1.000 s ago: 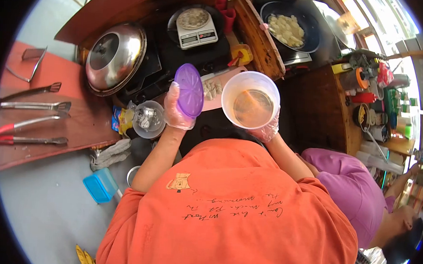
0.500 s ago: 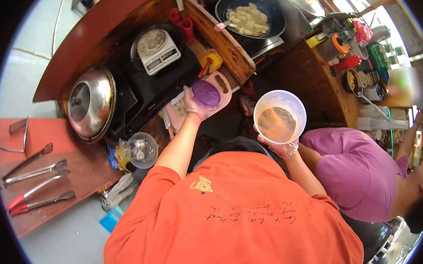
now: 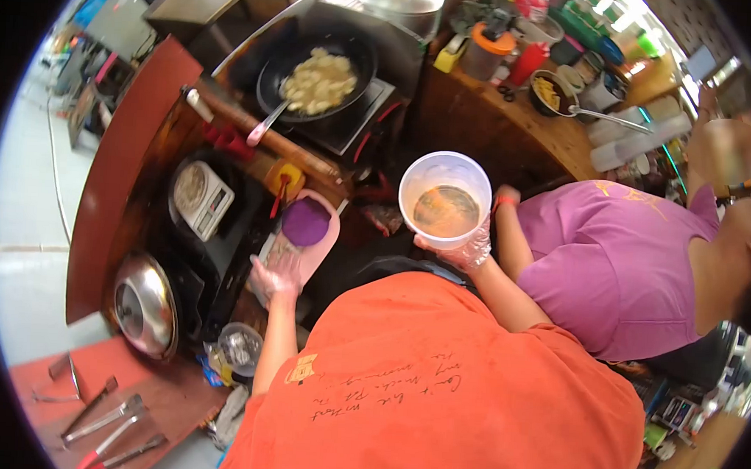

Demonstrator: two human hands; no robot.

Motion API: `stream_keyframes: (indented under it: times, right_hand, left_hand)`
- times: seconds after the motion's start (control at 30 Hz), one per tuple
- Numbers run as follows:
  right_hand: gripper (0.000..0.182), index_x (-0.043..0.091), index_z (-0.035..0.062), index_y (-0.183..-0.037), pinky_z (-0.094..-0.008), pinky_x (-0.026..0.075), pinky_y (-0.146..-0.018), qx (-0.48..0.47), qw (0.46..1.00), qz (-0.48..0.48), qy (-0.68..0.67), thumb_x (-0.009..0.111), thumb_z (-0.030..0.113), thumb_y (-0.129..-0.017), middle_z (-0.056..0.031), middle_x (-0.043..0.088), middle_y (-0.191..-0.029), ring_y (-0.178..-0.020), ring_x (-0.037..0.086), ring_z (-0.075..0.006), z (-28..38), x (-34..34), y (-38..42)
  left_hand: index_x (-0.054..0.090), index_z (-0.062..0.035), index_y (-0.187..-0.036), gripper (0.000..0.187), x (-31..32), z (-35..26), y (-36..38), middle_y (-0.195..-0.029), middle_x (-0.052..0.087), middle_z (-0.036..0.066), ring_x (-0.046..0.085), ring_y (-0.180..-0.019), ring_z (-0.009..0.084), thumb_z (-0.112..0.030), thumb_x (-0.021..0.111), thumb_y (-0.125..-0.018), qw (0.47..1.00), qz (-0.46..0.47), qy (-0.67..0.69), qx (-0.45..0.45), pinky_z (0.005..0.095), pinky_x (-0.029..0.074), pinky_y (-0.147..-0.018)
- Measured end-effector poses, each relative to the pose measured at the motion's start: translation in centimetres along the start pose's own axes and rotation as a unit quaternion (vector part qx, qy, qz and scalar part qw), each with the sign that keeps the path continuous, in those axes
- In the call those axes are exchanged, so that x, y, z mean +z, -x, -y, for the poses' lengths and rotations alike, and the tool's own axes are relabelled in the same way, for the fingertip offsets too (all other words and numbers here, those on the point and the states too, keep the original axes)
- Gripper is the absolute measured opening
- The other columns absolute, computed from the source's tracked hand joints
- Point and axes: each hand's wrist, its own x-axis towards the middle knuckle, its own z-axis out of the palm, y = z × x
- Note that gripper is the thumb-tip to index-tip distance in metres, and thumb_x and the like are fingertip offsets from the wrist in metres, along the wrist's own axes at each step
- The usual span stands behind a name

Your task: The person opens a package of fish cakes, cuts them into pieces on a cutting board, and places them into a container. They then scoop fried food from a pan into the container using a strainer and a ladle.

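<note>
A translucent round tub (image 3: 446,172) with orange-brown residue inside is gripped by my right hand (image 3: 461,249), which wears a clear plastic glove. My left hand (image 3: 278,276), gloved too, has its fingers spread at the near edge of the pink cutting board (image 3: 322,250), beside pale pieces of food. A purple round dish or lid (image 3: 306,222) rests on the board, apart from my left hand.
A pan (image 3: 318,79) of pale pieces sits on a stove at the back. A scale (image 3: 203,198), a metal lid (image 3: 146,306) and tongs (image 3: 109,420) lie to the left. A co-worker in purple (image 3: 611,268) stands close on the right, near a wooden counter (image 3: 493,100).
My left hand has let go of the purple dish, which now lies on the board, and has drawn back toward me. The view has turned; my right hand still holds the tub.
</note>
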Motion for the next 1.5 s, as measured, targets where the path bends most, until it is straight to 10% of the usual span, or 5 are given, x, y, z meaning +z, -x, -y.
stream_keyframes:
  times: [0.17,0.7,0.77,0.87,1.5]
  right_hand:
    - [0.079,0.049,0.0147,-0.14,-0.0568,0.038,-0.108,0.049,0.992,0.061,-0.1,0.059,0.059,-0.076,-0.0149,0.047,-0.145,-0.134,0.044,-0.0382,3.7,1.3,-0.6]
    - [0.052,0.058,0.0069,-0.126,-0.0435,0.046,-0.102,0.116,0.991,0.061,0.021,0.061,0.039,-0.086,-0.0123,0.061,-0.128,-0.115,0.059,-0.0246,8.1,5.9,-15.2]
    - [0.044,0.06,0.0081,-0.122,-0.0372,0.051,-0.093,-0.099,0.653,0.086,0.746,0.071,0.017,-0.081,-0.0106,0.065,-0.115,-0.107,0.06,-0.0186,10.5,6.0,-15.8]
    - [0.038,0.062,0.0059,-0.124,-0.0374,0.057,-0.074,0.157,0.868,-0.007,0.472,0.054,0.029,-0.094,-0.0093,0.07,-0.109,-0.087,0.068,-0.021,14.4,4.9,-16.6]
    - [0.034,0.063,0.003,-0.113,-0.0418,0.057,-0.079,-0.087,0.909,-0.226,0.338,0.06,0.027,-0.09,-0.0159,0.069,-0.112,-0.092,0.068,-0.0286,20.9,4.8,-13.6]
  left_hand:
    - [0.049,-0.0055,-0.135,0.049,9.2,2.2,10.2,-0.121,0.058,0.011,0.06,-0.1,0.0212,-0.029,0.065,-0.095,0.844,0.129,-0.504,0.129,0.0344,0.054,-0.081]
    - [0.034,-0.0019,-0.149,0.068,34.1,8.6,11.6,-0.15,0.043,0.012,0.039,-0.139,0.023,-0.047,0.044,-0.098,0.903,0.403,-0.116,0.098,0.037,0.026,-0.118]
    - [0.046,-0.0131,-0.142,0.067,34.4,8.8,11.1,-0.136,0.052,0.006,0.049,-0.121,0.0258,-0.052,0.056,-0.089,0.926,0.35,-0.113,0.09,0.0532,0.04,-0.103]
    - [0.054,-0.0145,-0.135,0.061,32.8,9.0,9.8,-0.128,0.057,0.002,0.058,-0.106,0.0273,-0.054,0.057,-0.088,0.943,0.323,-0.076,-0.036,0.0604,0.049,-0.085]
    - [0.053,-0.0086,-0.136,0.055,26.8,6.0,10.4,-0.134,0.058,0.006,0.054,-0.122,0.0224,-0.041,0.051,-0.093,0.955,0.264,-0.136,-0.002,0.0447,0.055,-0.09]
